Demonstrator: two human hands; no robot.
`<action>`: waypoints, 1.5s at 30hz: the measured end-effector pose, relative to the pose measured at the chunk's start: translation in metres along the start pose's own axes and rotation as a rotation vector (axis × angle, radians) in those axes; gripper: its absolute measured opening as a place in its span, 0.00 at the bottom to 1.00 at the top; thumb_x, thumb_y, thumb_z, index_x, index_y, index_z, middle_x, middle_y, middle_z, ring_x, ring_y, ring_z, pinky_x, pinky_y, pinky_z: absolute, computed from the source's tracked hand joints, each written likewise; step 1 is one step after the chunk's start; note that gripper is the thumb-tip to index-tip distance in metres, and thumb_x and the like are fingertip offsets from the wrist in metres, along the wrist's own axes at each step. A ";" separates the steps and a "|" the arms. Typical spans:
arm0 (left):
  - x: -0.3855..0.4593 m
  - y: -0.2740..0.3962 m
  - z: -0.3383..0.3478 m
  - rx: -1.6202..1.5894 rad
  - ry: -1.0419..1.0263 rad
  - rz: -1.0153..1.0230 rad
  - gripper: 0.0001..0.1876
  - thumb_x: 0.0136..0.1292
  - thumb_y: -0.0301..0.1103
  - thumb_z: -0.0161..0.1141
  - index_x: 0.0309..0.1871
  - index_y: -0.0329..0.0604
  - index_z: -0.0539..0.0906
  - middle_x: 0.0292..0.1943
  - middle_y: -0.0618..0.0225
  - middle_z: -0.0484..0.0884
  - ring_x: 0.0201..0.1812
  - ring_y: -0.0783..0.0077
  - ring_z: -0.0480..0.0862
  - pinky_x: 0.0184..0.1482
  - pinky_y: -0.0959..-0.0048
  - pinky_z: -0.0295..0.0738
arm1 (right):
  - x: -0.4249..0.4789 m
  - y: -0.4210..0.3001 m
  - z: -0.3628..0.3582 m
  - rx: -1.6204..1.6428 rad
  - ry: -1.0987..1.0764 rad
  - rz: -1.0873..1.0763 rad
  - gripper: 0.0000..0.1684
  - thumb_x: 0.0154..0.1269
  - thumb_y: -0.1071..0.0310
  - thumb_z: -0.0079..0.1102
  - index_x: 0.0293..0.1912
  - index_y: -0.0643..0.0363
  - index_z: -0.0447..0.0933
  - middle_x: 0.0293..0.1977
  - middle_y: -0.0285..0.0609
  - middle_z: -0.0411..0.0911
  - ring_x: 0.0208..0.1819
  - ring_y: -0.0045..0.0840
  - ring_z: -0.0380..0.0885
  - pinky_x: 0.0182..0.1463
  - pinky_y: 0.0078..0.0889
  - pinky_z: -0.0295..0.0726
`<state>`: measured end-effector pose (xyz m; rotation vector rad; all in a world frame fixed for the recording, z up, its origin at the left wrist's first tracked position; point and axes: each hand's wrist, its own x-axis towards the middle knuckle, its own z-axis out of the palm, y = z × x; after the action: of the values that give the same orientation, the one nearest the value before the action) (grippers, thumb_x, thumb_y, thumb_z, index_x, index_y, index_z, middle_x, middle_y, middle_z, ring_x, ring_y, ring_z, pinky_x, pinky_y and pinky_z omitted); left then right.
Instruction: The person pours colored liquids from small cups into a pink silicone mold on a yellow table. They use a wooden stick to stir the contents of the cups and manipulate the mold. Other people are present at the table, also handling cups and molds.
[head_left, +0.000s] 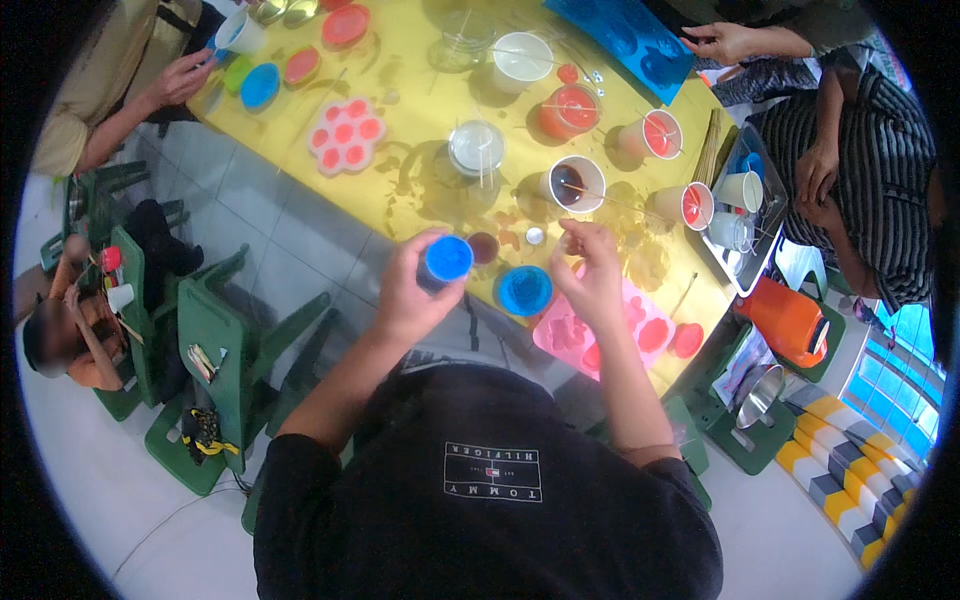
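My left hand (409, 292) grips a small round container (449, 259) with a bright blue top face; I cannot tell whether that is a lid or its contents. It is held at the table's near edge. My right hand (592, 270) is over the pink silicone mold (566, 334), fingers loosely curled, thumb apart, nothing visible in them. Between the hands sits a round blue dish (525, 291) with darker blue inside. Beyond it lie a small white disc (534, 236) and a small dark red round thing (482, 248). A paper cup of dark liquid (568, 184) with a stick stands past my right fingertips.
A yellow-covered table (409, 199) bears a flower-shaped mold (346, 135), a glass jar (477, 148) and cups with red contents (660, 135). At right is a metal tray (772, 199). Other people's hands (716, 43) are around the table. Green chairs (225, 330) stand behind.
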<state>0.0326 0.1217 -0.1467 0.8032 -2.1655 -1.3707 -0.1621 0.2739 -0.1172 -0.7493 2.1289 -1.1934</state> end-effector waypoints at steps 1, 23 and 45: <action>0.000 0.004 0.000 -0.043 -0.045 -0.063 0.30 0.51 0.25 0.71 0.57 0.36 0.69 0.53 0.57 0.78 0.54 0.64 0.79 0.58 0.68 0.72 | -0.006 -0.009 0.009 0.247 0.034 -0.080 0.27 0.51 0.74 0.65 0.52 0.64 0.71 0.47 0.48 0.68 0.52 0.34 0.69 0.59 0.33 0.70; -0.001 -0.017 -0.044 -0.986 -0.109 -0.433 0.28 0.59 0.23 0.63 0.62 0.33 0.65 0.59 0.56 0.72 0.61 0.66 0.72 0.64 0.68 0.66 | -0.006 -0.029 0.114 0.012 -0.063 -0.704 0.14 0.52 0.74 0.68 0.40 0.61 0.77 0.52 0.52 0.70 0.58 0.48 0.72 0.58 0.43 0.75; 0.269 -0.068 -0.106 -0.130 -0.151 -0.445 0.26 0.62 0.30 0.63 0.62 0.33 0.70 0.50 0.57 0.80 0.50 0.70 0.80 0.54 0.73 0.74 | -0.002 -0.008 0.116 -0.642 0.002 -0.117 0.34 0.49 0.66 0.67 0.57 0.61 0.67 0.52 0.54 0.67 0.54 0.47 0.66 0.58 0.47 0.66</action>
<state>-0.0791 -0.1538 -0.1478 1.2153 -2.0556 -1.8193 -0.0764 0.2075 -0.1605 -1.1513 2.5181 -0.5400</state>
